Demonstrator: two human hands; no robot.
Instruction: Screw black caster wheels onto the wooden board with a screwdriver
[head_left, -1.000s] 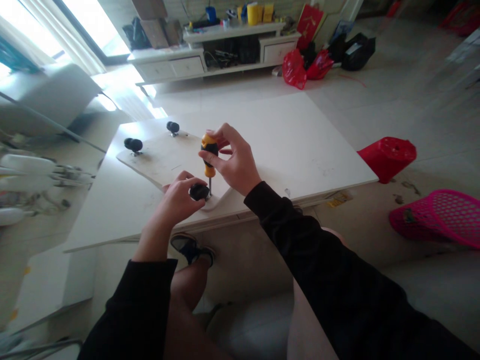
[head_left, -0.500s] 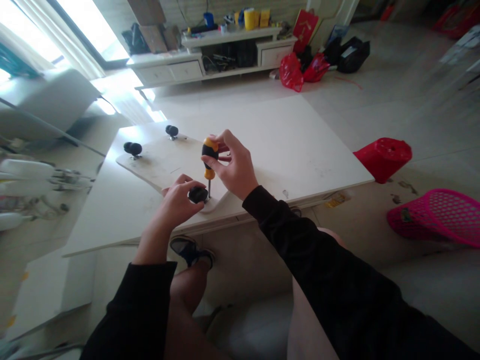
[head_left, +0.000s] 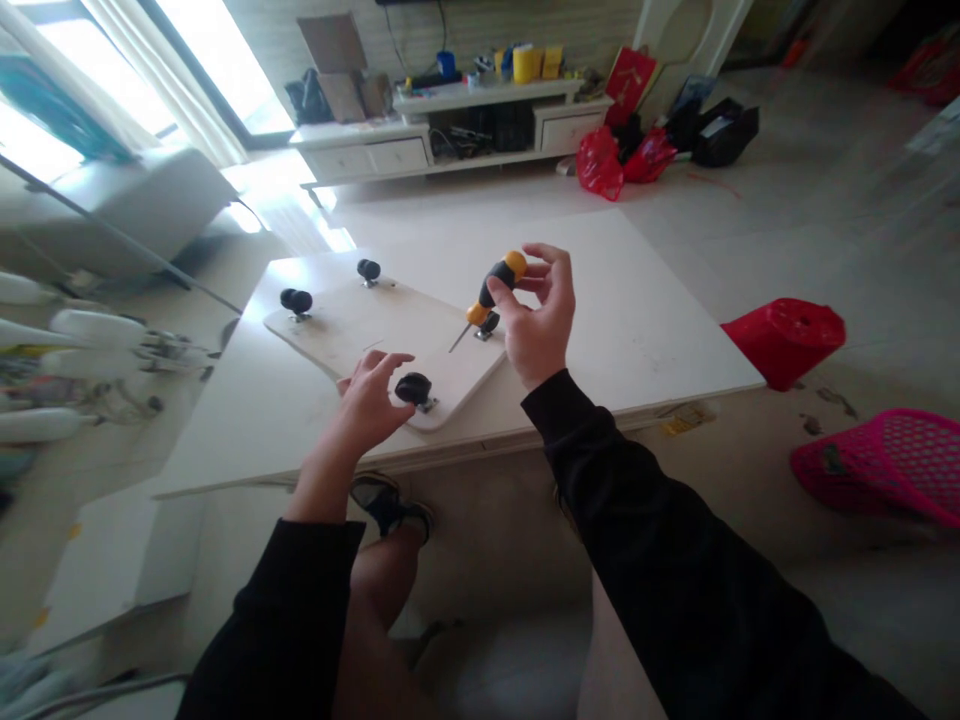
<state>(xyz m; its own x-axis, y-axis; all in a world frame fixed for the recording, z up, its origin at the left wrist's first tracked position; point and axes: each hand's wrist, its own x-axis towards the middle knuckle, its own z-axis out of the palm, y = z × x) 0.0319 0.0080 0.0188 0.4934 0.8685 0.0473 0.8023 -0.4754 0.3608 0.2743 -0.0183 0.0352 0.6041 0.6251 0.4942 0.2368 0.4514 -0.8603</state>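
My right hand grips a yellow-and-black screwdriver, raised above the board and tilted, its tip pointing down to the left. Beside the near black caster wheel, my left hand is open, thumb and fingers apart around its left side; whether the thumb touches it I cannot tell. That caster is on the near corner of a pale board lying on a white table. Two more casters, the far-left one and the far one, stand on other corners. Another caster is partly hidden behind the screwdriver.
A red bucket-like container lies past the table's right edge, near a pink mesh basket. Behind the table stand a white TV cabinet and red plastic bags. White objects are on the left.
My right hand has lifted the screwdriver away from the near caster, up and to the right, tilting it. My left hand has loosened from that caster, its fingers now spread.
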